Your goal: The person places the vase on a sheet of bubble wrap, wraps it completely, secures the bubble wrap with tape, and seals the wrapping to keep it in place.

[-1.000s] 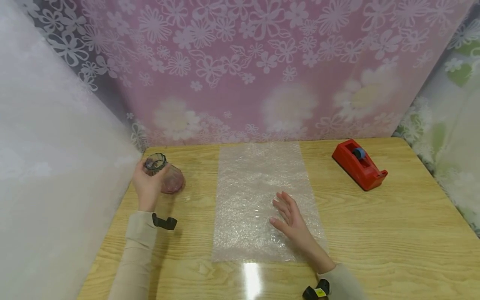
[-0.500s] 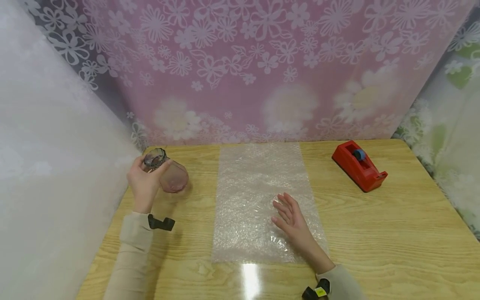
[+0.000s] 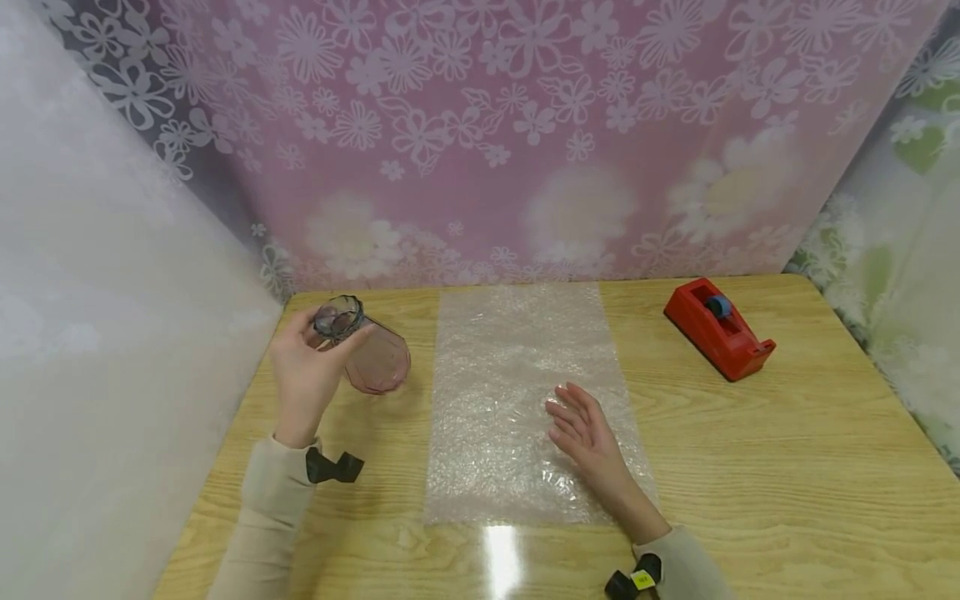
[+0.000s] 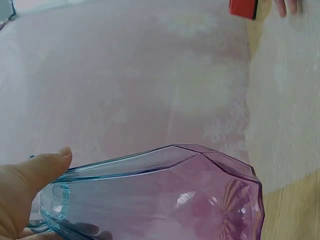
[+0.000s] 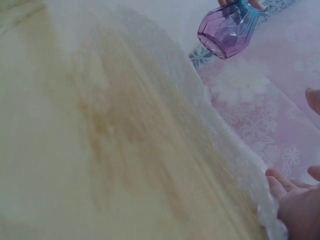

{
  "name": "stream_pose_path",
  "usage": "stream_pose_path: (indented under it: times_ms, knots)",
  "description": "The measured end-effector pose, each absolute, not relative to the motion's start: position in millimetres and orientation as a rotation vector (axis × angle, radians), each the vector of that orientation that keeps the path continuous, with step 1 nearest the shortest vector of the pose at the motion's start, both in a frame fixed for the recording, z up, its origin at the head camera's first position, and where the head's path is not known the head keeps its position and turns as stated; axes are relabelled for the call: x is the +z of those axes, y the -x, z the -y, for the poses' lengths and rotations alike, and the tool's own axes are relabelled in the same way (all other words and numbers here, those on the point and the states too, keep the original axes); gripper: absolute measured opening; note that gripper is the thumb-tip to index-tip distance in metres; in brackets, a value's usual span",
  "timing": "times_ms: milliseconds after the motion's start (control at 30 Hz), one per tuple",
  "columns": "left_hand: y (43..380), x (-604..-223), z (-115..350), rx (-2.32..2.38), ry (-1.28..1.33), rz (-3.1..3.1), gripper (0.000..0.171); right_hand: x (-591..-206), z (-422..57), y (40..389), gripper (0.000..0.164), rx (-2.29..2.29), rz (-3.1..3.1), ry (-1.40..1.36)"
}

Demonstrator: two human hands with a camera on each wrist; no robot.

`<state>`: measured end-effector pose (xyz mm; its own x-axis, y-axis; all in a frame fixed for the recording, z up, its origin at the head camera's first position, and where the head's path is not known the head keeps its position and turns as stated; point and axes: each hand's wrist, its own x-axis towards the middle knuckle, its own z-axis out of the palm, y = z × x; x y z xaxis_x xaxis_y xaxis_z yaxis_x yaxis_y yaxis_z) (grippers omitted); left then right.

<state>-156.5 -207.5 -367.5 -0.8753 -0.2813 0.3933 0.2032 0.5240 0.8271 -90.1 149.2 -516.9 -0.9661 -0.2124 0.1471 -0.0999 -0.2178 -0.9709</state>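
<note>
A faceted glass vase [image 3: 379,360], blue at the neck and pink-purple toward the base, leans tilted in my left hand [image 3: 306,367]. Thumb and fingers grip it round the neck, just under the rim. In the left wrist view the vase [image 4: 165,195] lies nearly sideways, its ribbed base pointing right. My right hand [image 3: 592,442] holds nothing, its fingers relaxed over the right part of a bubble wrap sheet [image 3: 517,350] spread flat on the table. Whether that hand touches the sheet I cannot tell. The right wrist view shows the vase [image 5: 227,30] raised off the table.
A red tape dispenser [image 3: 718,329] with a blue-cored roll stands at the back right of the wooden table [image 3: 795,467]. A pink flowered cloth [image 3: 480,150] hangs behind the table, and a white cloth [image 3: 112,300] closes off the left side.
My left hand has shifted right with the vase, which is lifted and tilted further, base swinging toward the bubble wrap. The right hand has barely moved.
</note>
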Motion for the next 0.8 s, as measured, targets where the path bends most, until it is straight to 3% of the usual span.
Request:
stream_pose_path:
  times_ms: [367, 800]
  knots:
    - [133, -365, 171, -1.510, 0.113, 2.279, 0.054, -518, -150, 90, 0.073, -2.404, -1.895, 0.571]
    - [115, -392, 123, -1.876, 0.183, 2.276, 0.048, -522, -153, 91, 0.074, -2.422, -1.782, 0.865]
